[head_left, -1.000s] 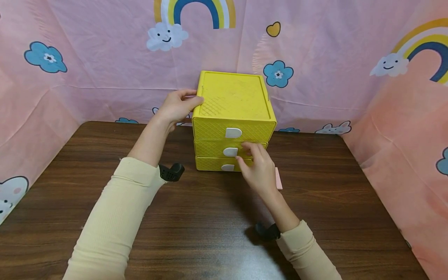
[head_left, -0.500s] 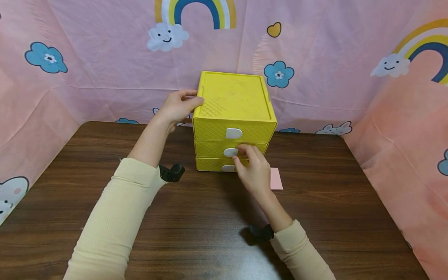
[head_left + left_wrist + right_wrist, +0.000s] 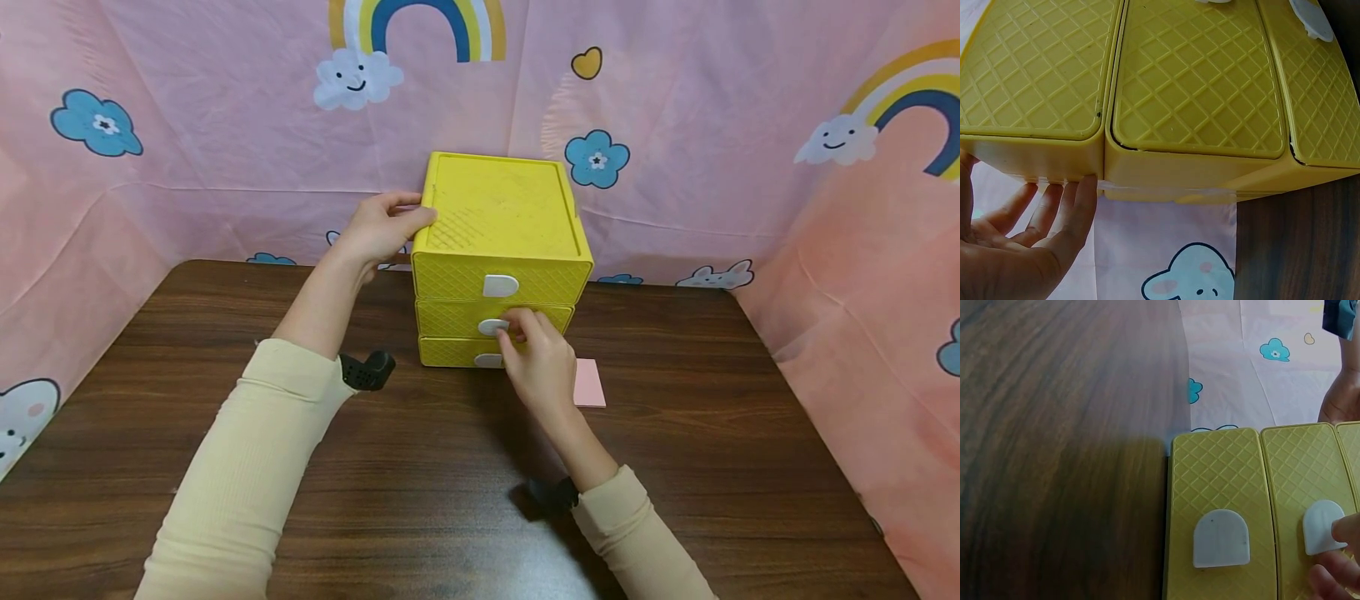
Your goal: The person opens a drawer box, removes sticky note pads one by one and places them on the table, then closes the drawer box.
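Note:
A yellow three-drawer cabinet (image 3: 498, 208) with lattice-patterned fronts stands on the dark wood table. All its drawers look closed, and each front bears a white handle. My left hand (image 3: 378, 233) rests against the cabinet's upper left, thumb over the top edge; in the left wrist view its extended fingers (image 3: 1082, 200) touch the side wall. At the middle drawer, my right hand (image 3: 542, 362) pinches the white drawer handle (image 3: 1320, 528), thumb on its face and fingertips at its lower edge. The bottom drawer's white handle (image 3: 1221, 539) is free.
A pink square pad (image 3: 590, 383) lies on the dark wood table (image 3: 420, 467), right of my right hand and partly hidden by it. A patterned pink cloth (image 3: 690, 108) hangs behind the cabinet and along both sides of the table.
My right hand has moved left to the middle drawer's handle, and its fingers have closed on it. More of the pink pad shows. My left hand and the cabinet have stayed still.

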Demonstrator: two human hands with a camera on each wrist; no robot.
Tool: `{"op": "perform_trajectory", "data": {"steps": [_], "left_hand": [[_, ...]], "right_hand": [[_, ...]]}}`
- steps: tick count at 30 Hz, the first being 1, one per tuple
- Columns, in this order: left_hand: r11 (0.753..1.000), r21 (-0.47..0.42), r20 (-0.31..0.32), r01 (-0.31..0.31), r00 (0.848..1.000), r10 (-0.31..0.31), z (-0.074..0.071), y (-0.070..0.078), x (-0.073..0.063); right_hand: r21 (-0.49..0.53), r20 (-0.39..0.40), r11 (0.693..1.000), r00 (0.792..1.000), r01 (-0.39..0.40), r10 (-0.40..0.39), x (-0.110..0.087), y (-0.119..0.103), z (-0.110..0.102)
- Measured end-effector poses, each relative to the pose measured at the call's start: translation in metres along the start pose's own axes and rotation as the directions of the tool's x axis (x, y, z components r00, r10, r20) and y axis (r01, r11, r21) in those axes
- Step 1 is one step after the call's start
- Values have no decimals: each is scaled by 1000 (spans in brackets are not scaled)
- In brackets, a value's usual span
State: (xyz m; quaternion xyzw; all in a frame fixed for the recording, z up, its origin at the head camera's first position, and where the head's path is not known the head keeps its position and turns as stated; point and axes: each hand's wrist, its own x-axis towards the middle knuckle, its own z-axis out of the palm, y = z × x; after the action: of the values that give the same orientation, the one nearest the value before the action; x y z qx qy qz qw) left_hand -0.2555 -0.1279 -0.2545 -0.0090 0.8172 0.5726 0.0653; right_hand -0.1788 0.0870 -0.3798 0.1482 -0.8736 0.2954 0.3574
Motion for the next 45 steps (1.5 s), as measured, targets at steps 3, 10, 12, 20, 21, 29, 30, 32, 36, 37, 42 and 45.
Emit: {"op": "perform_trajectory", "data": {"steps": [3, 10, 12, 20, 21, 29, 30, 32, 36, 37, 42, 45], "left_hand": [[1000, 5, -2, 0, 1000, 0, 0, 0, 0], [1000, 8, 4, 6, 1000, -6, -1, 1, -1], [1000, 0, 7, 8, 1000, -8, -1, 1, -1], [1000, -4, 10, 10, 1000, -10, -1, 1, -1], [1000, -7, 12, 10, 1000, -10, -1, 1, -1], [1000, -16, 16, 10, 1000, -10, -1, 1, -1], [1000, -12, 15, 9, 1000, -9, -1, 1, -1], [1000, -2, 12, 5, 1000, -5, -1, 1, -1], [1000, 4, 8, -7, 1000, 7, 0, 1, -1], [1000, 4, 7, -8, 1000, 8, 0, 1, 0], [1000, -7, 3, -10, 1000, 10, 1, 0, 1], [1000, -16, 0, -15, 1000, 15, 1, -1, 2]], "right_hand": [[-13, -15, 1000, 1000, -5, 4, 2, 0, 1], [-36, -43, 999, 999, -7, 6, 3, 0, 4], [-43, -33, 999, 999, -10, 9, 3, -1, 3], [-55, -3, 998, 1000, -20, 19, 4, -2, 1], [-55, -2, 998, 1000, -19, 19, 4, -3, 1], [-58, 2, 998, 1000, -6, 6, 3, -2, 0], [-56, 0, 998, 1000, -4, 4, 2, -2, -1], [-52, -4, 999, 1000, 0, 0, 2, -2, -1], [-48, -11, 999, 1000, 8, -8, 0, -2, -2], [-47, -14, 999, 1000, 12, -13, 0, -2, -2], [-39, -14, 999, 1000, 27, -27, -2, -3, -3], [-46, -11, 998, 999, 32, -33, -3, -4, -4]]}}
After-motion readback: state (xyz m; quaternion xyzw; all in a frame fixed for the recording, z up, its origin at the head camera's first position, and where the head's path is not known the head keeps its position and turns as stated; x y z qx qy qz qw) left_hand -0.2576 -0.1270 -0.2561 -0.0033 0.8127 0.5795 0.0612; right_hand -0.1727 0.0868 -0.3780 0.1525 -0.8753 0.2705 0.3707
